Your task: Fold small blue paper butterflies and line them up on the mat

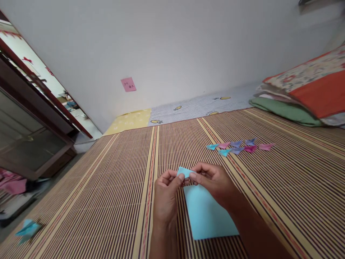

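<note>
A small folded piece of light-blue paper [185, 171] is pinched between my two hands, in the middle of the view. My left hand [167, 192] grips its left end between thumb and fingers. At its right end, the thumb and fingers of my right hand [215, 181] close on it. Below them a larger sheet of light-blue paper [208, 216] lies flat on the striped mat, partly covered by my right hand and forearm. Farther off to the right lie several small folded paper shapes in two rows, among them a magenta one [250, 148] and a pink one [266, 146].
The striped mat [126, 180] spans the bed up to the wall. Another folded blue paper piece [28, 230] lies at the near left edge. Pillows and a folded green cloth [285, 110] are stacked at the far right. A pink note [128, 84] is on the wall.
</note>
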{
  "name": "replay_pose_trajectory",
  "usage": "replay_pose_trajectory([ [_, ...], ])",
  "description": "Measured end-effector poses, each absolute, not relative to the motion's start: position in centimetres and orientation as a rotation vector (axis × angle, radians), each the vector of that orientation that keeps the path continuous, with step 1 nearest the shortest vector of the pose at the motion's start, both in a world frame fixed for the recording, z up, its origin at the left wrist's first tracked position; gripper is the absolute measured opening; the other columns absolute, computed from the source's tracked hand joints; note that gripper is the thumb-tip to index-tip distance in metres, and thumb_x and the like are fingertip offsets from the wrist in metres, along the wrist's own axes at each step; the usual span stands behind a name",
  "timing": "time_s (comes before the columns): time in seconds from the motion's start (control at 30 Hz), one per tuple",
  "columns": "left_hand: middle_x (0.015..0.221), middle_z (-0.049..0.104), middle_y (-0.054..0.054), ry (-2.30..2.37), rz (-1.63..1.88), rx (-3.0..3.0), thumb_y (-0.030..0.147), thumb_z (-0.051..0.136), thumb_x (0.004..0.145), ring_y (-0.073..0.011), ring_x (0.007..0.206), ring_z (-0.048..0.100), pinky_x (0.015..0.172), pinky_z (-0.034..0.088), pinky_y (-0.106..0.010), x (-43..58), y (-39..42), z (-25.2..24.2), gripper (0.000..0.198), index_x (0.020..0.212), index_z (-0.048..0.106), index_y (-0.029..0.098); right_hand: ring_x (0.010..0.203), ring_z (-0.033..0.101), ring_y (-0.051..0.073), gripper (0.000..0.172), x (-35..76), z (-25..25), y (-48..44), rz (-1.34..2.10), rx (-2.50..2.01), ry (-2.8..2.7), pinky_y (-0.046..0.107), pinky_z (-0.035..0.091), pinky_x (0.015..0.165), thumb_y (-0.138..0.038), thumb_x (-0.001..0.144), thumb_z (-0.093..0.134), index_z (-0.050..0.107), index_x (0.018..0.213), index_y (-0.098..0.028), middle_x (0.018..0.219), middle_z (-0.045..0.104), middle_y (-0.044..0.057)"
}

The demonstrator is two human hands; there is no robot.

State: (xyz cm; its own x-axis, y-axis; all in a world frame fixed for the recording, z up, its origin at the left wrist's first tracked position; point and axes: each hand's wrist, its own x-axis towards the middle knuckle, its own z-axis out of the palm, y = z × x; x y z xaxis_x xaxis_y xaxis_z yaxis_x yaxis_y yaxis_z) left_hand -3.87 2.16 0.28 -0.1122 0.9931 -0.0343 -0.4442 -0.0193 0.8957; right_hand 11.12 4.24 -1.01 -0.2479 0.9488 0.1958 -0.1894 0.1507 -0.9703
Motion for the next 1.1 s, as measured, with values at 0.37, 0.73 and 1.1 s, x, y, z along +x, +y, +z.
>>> replay_pose_trajectory([
  [0.37,0.073,0.071,-0.001,1.075,1.628,0.941,0.028,0.081,0.076,-0.0141,0.072,0.065,0.072,0.050,-0.025,-4.17,1.98,-0.26,0.015,0.075,0.070,0.017,0.066,0.060,0.014,0.027,11.81,-0.23,4.42,1.253,-0.870,-1.426,0.029,0.048,0.066,-0.037,0.096,0.057,0.071,0.082,-0.018,0.078,0.069,0.004],
  [0.73,0.083,0.072,-0.001,1.087,1.577,1.209,0.026,0.076,0.084,-0.0168,0.082,0.067,0.080,0.051,-0.029,-4.16,1.51,-0.06,0.009,0.081,0.072,0.019,0.062,0.056,0.013,0.022,11.54,-0.41,4.48,1.243,-0.911,-1.351,0.027,0.045,0.061,-0.033,0.091,0.062,0.064,0.075,-0.018,0.066,0.061,-0.001],
  [1.1,0.079,0.072,-0.002,1.101,1.567,1.115,0.027,0.077,0.083,-0.0172,0.079,0.068,0.078,0.052,-0.029,-4.04,1.47,-0.10,0.012,0.080,0.070,0.018,0.064,0.053,0.014,0.019,11.52,-0.25,4.08,1.194,-0.907,-1.376,0.027,0.044,0.061,-0.031,0.091,0.062,0.064,0.076,-0.019,0.067,0.057,-0.001],
])
